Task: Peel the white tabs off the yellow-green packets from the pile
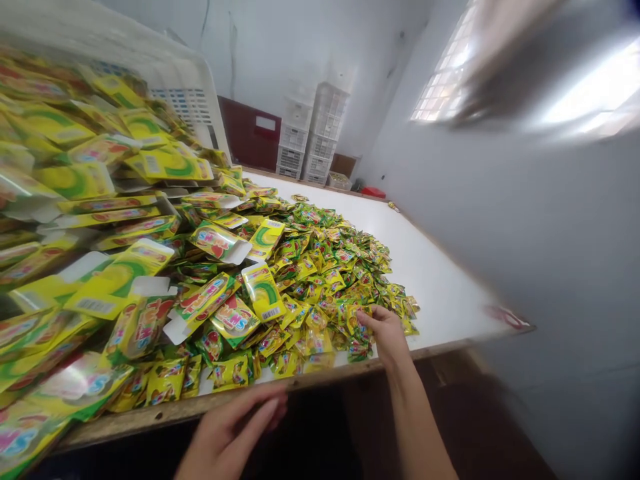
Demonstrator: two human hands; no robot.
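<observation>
A big heap of small yellow-green candy sachets point(320, 267) covers the white table point(440, 280). My right hand point(383, 330) reaches into the near right edge of the heap, fingers curled on a few sachets point(357, 317). My left hand point(235, 427) hovers below the table's wooden front edge point(320, 380), fingers stretched out and holding nothing. Flat yellow-green cardboard boxes point(120, 277) pile up on the left.
A white plastic crate point(180, 93) lies tipped behind the box pile. Stacked white crates point(315, 133) stand at the far wall beside a dark red door point(250, 137). A grey wall runs along the right, with a bright window point(445, 73).
</observation>
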